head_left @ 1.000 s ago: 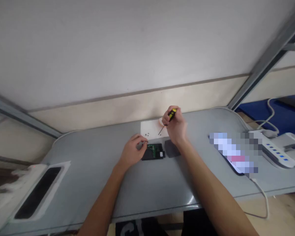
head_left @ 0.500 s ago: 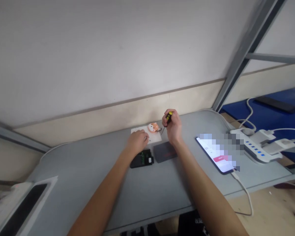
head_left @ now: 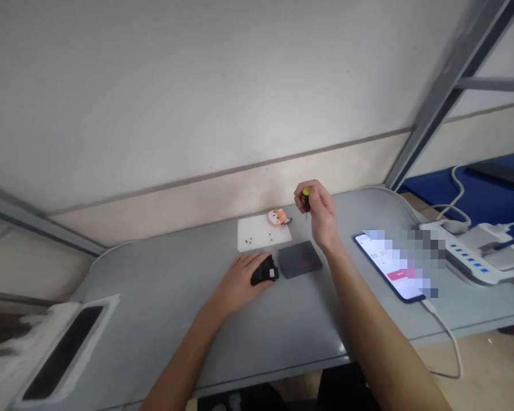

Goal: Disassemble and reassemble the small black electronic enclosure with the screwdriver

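My right hand is closed round the yellow-and-black handle of a screwdriver, its thin shaft pointing down above the table. My left hand wraps over a black device with a circuit board, fingers on its far side and thumb on its near side; the palm hides its left part. Just right of it lies a dark grey rectangular case part. Behind them a white paper sheet holds several tiny dark screws. An orange-and-white animal-faced round case sits at the sheet's back right.
To the right a lit phone lies with a white cable plugged in, beside a white power strip with chargers. A dark flat object on white paper is at the left. Metal posts and the wall bound the grey table.
My left hand has come from the paper sheet down onto the black device and gripped it. The screwdriver stays in my right hand, now pointing more steeply down. The view has shifted slightly.
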Available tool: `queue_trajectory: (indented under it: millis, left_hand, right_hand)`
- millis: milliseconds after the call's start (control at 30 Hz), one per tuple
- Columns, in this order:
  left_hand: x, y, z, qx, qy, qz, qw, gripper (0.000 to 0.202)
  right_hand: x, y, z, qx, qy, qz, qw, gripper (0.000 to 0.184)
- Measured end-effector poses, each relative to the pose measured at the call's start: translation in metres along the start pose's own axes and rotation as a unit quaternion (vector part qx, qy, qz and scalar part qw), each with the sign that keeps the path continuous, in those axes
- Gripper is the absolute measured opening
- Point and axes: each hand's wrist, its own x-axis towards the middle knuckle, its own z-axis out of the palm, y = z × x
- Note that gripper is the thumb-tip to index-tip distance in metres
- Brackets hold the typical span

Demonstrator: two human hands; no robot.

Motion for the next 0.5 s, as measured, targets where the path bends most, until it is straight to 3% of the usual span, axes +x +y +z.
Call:
queue_trajectory:
  millis: [133, 300, 500]
  left_hand:
    - [0.004, -0.005, 0.007, -0.035, 0.051, -0.032, 0.998, 0.065]
    - [0.019, 0.0, -0.002, -0.09, 0.085, -0.027, 0.992, 0.07]
    - [0.004, 0.023, -0.015, -0.118, 0.121, 0.019, 0.985, 0.069]
  right_hand:
    - [-0.005, -0.013, 0.001, -0.139, -0.069, -0.003, 0.988, 0.038]
    - [-0.016, -0.033, -0.004, -0.289, -0.172, 0.015, 0.942, 0.034]
    - [-0.053, -0.044, -0.029, -0.491, -0.304, 0.031, 0.816, 0.023]
